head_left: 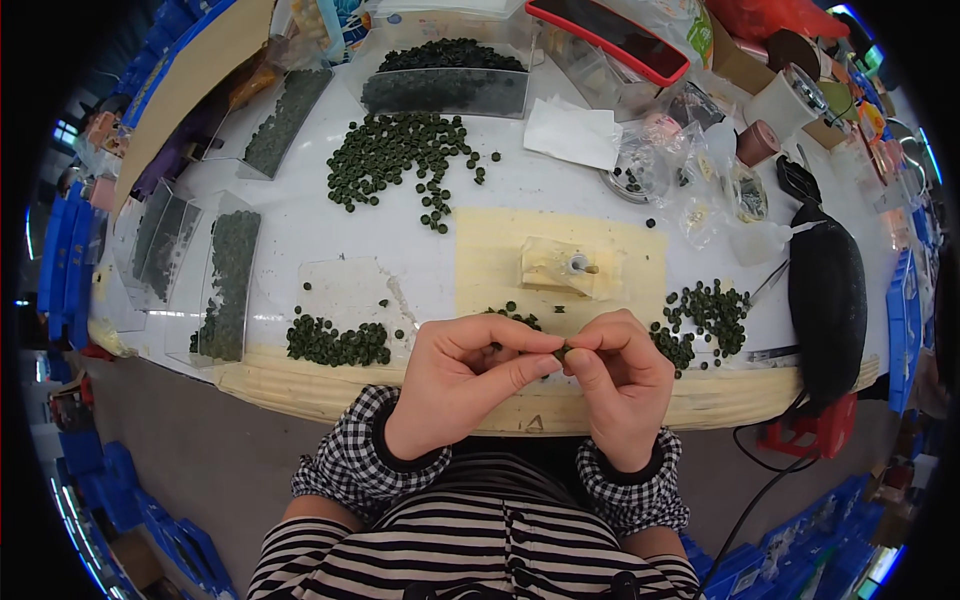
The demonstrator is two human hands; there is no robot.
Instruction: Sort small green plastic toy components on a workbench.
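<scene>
White desk with pale wooden front edge [300, 235], two bare hands at it, one small dark green piece [563, 352] right where the fingertips meet.

Pale yellow flat sheet [490, 245] on desk, just beyond the hands. Left hand [450, 380] and right hand [630, 388] come together near the front edge. Loose pile of dark green round pieces [335, 343] left of the left hand; second dark green pile [715, 312] right of the right hand. Clear-wrapped block with metal pin [540, 262] sits on the sheet. Held piece: between both thumb-and-index pairs, mostly covered, exact shape can't be told. Left grip: pinched in, tips on the piece. Right grip: pinched on it from the opposite side, other fingers curled.
</scene>
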